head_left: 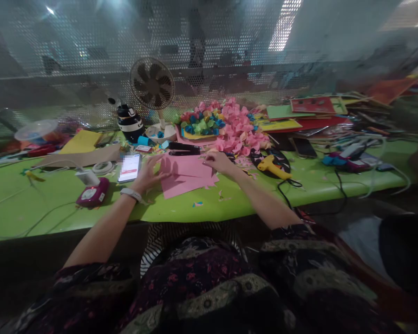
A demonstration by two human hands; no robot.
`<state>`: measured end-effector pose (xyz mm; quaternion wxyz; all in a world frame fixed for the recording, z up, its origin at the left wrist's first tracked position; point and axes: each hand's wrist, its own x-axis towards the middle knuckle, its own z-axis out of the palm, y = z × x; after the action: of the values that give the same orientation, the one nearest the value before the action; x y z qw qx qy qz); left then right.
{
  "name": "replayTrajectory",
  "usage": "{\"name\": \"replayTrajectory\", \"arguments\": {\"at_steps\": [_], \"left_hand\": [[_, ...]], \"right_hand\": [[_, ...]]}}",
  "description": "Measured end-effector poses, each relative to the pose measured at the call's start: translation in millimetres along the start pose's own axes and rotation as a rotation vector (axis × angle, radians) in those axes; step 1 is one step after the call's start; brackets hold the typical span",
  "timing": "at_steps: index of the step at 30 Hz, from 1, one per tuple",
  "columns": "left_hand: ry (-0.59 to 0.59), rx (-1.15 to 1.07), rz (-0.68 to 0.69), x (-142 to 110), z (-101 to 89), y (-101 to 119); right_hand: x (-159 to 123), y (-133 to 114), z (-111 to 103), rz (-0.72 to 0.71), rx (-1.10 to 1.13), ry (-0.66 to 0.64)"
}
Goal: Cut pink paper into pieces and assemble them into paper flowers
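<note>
Pink paper sheets lie overlapping on the green tabletop in front of me. My left hand rests at their left edge, fingers apart and curved over the paper, with a white band on the wrist. At the upper right edge of the top sheet, my right hand is closed, its fingertips pinched at the paper. A black stapler-like tool lies just beyond the sheets. To the left of my left hand is a phone with a lit screen.
Behind the sheets rises a heap of pink folded paper pieces, beside blue and green ones. A yellow glue gun lies right. A fan, a dark bottle and a purple power socket block stand left. Cables trail across both sides.
</note>
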<state>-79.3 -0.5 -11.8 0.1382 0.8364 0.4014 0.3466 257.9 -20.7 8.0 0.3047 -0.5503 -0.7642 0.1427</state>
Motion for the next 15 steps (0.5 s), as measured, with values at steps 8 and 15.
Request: {"name": "replayTrajectory", "arguments": {"at_steps": [8, 15], "left_hand": [[0.362, 0.013, -0.106, 1.4, -4.0, -1.4], [0.325, -0.391, -0.366, 2.1, -5.3, 23.2]], "right_hand": [[17.6, -36.2, 22.3, 0.256, 0.599, -0.018], [-0.6, -40.1, 20.1, 0.364, 0.869, 0.032]]}}
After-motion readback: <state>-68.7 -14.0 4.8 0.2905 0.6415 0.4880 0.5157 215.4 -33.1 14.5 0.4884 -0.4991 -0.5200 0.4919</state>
